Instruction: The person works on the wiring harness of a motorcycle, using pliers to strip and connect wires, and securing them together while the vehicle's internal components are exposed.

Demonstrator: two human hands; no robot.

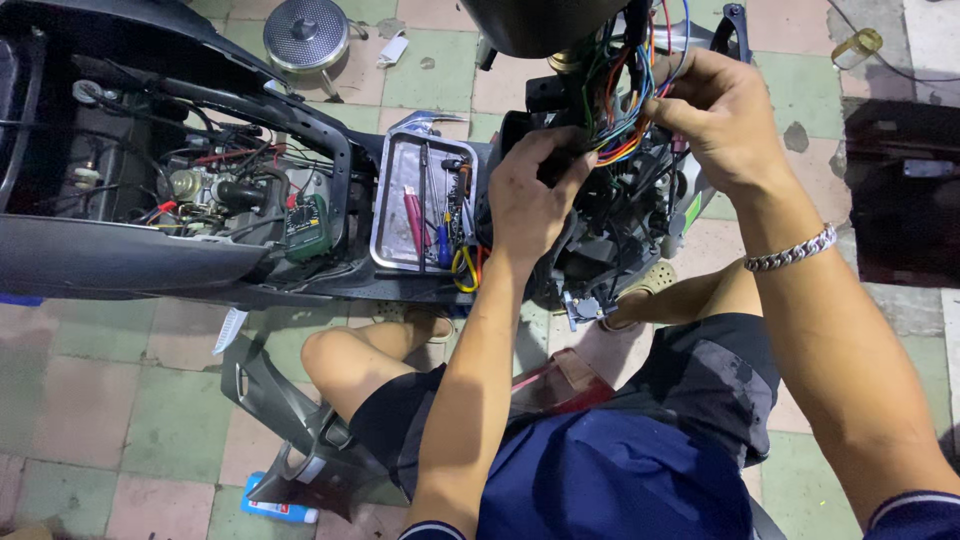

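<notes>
While the person squats beside the stripped scooter (200,200), both arms reach forward into its front end. Left hand (535,190) goes in with the forearm running straight up from the lower middle of the view, wrist level, back of the hand facing the camera, fingers curled down over a dark plastic part (550,100) just below the wiring; whether those fingers are clamped tight on it cannot be told from here. Right hand (715,120) comes in from the right, forearm angled steeply, a silver chain bracelet (790,252) on the wrist. Its fingertips are drawn together, pinching into the bundle of coloured wires (625,100) — red, blue, green, orange strands fanning out beside the knuckles. That bundle sits at the top centre, between the two hands and touching both.

Just left of the left hand, a metal tray (392,215) rests on the scooter's footboard, holding screwdrivers and pliers. Further left, the open engine bay shows hoses and a green meter (305,225). A loose black body panel (285,425) lies on the tiled floor (120,400) by the left knee.
</notes>
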